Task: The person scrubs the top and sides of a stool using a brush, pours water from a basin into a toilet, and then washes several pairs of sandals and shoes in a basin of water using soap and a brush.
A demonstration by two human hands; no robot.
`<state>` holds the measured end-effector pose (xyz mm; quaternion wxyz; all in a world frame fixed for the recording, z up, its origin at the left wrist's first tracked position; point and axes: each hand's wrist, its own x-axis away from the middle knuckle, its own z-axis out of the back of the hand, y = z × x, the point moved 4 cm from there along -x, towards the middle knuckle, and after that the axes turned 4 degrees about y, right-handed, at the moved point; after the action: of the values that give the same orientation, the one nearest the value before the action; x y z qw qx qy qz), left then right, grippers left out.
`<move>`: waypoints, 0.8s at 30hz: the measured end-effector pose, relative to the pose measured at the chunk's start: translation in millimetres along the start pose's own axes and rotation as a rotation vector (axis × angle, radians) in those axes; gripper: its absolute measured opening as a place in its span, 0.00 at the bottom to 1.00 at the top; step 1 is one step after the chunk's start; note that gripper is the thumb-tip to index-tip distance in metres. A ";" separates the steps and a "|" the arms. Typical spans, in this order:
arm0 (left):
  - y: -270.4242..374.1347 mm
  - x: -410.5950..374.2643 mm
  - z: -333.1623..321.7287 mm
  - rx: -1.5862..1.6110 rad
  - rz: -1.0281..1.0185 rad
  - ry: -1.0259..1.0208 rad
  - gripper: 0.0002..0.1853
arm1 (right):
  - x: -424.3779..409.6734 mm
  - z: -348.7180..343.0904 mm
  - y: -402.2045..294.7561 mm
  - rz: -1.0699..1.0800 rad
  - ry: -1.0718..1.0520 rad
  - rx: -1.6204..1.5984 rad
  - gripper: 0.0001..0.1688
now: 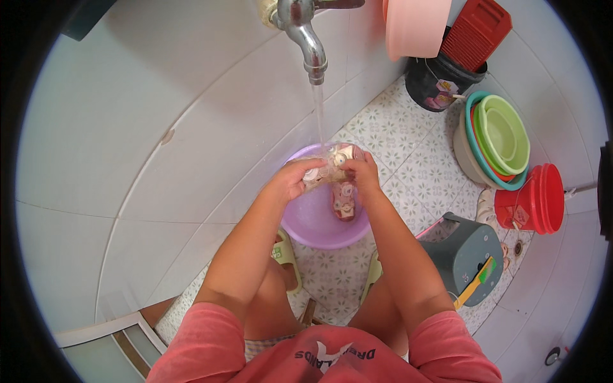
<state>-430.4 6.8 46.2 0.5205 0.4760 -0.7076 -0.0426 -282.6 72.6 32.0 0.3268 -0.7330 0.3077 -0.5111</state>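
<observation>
Water runs from a metal tap (314, 57) down onto a wet shoe or sandal (325, 171) with pale round and bow-like decorations; its exact kind is hard to tell. My left hand (295, 178) grips its left end. On its right end is my right hand (362, 173), thumb on top. A second pink decorated shoe or sandal (344, 201) lies against the right inner side of a purple plastic basin (306, 237), below my right hand. The basin stands on the floor between my feet, under the tap.
To the right stand a grey plastic stool (438, 253) with a yellow-handled brush (471, 287) on it, a red bucket (529, 201), stacked basins (507, 134) and a black bucket (426, 86) holding a red washboard (474, 36). A tiled wall (158, 186) rises at left.
</observation>
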 end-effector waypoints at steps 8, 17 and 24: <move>1.7 -6.2 -2.7 0.170 -0.138 -0.028 0.20 | 25.4 -49.4 -6.3 1.160 0.122 1.232 0.27; 1.6 -2.7 -23.1 0.300 -0.092 -0.112 0.25 | -23.6 -48.2 12.3 1.319 0.013 1.068 0.15; 4.6 13.4 -32.7 0.311 -0.028 -0.328 0.26 | 6.2 -67.6 -17.8 1.039 0.141 1.081 0.15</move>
<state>-408.0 14.0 72.9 0.3184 0.5471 -0.7740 -0.0171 -342.9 67.3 67.4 0.8197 -0.1966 0.3403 -0.4167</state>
